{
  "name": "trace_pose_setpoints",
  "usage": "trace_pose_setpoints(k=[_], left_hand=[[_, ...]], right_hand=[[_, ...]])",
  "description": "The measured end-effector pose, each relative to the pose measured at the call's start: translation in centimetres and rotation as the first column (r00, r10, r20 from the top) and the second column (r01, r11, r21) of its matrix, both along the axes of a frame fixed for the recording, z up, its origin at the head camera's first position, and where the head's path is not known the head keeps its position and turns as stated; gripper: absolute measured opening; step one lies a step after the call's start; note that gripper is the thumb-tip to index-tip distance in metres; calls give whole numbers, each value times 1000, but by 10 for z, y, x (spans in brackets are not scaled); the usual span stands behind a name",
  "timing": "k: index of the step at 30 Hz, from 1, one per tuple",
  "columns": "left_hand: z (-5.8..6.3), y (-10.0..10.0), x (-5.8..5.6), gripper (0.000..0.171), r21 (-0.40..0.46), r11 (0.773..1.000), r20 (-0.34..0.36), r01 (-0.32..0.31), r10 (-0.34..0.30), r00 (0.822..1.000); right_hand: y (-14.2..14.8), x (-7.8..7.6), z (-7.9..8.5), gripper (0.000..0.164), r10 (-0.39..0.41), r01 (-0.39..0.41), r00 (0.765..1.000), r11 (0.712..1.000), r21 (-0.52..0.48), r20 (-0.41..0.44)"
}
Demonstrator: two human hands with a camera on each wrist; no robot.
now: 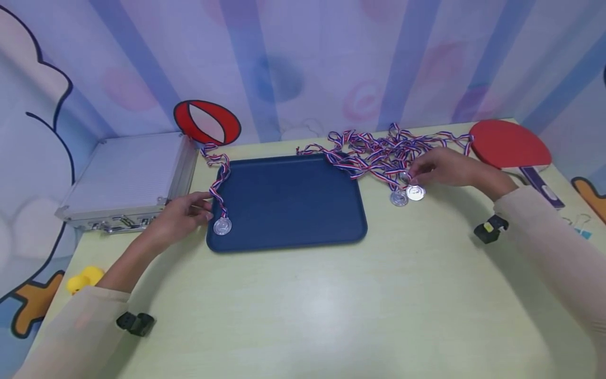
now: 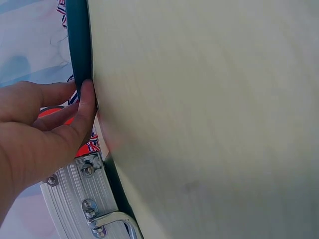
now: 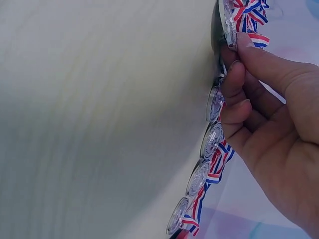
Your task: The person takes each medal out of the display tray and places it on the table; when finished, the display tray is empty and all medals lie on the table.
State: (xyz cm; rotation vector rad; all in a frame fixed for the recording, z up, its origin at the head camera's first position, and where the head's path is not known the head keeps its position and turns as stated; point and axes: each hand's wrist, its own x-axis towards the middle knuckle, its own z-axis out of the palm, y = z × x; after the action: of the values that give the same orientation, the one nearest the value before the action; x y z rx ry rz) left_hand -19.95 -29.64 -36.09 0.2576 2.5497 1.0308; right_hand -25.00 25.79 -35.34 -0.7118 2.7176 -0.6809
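Note:
At the left rim of a dark blue tray (image 1: pixel 289 210), my left hand (image 1: pixel 176 218) pinches the edge between thumb and fingers. A silver medal (image 1: pixel 222 226) lies inside that tray at the left, its striped ribbon (image 1: pixel 219 184) running back over the rim. To the right of the tray, my right hand (image 1: pixel 442 167) pinches a medal (image 3: pixel 228 25) between thumb and index finger. Two other silver medals, one nearer the tray (image 1: pixel 399 198) and one under the hand (image 1: pixel 415 192), lie close by. More medals (image 3: pixel 198 178) line up beyond the hand in the right wrist view.
Tangled red, white and blue ribbons (image 1: pixel 369 145) overlap the tray's back right corner. A silver case (image 1: pixel 128 168) stands at the left, with a yellow rubber duck (image 1: pixel 85 279) nearer me. A red table tennis bat (image 1: pixel 511 145) and a binder clip (image 1: pixel 582 231) lie at the right.

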Motion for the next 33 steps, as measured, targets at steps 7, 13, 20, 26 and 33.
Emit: trace_pose_setpoints(k=[7, 13, 20, 26, 33], left_hand=[[0, 0, 0, 51, 3, 1000, 3, 0, 0, 1000], [0, 0, 0, 51, 4, 1000, 3, -1, 1, 1000], [-1, 0, 0, 52, 2, 1000, 6, -3, 3, 1000], [-2, 0, -1, 51, -1, 1000, -1, -2, 2, 1000], [0, 0, 0, 52, -3, 1000, -2, -1, 1, 1000]], right_hand=[[-5, 2, 4, 4, -13, 13, 1000, 998, 65, -13], [-12, 5, 5, 2, -45, 46, 999, 997, 60, -8], [-15, 6, 6, 7, -98, 98, 995, 994, 57, 3], [-16, 5, 5, 7, -98, 100, 995, 994, 53, -26], [-16, 7, 4, 6, -107, 106, 994, 994, 36, 11]])
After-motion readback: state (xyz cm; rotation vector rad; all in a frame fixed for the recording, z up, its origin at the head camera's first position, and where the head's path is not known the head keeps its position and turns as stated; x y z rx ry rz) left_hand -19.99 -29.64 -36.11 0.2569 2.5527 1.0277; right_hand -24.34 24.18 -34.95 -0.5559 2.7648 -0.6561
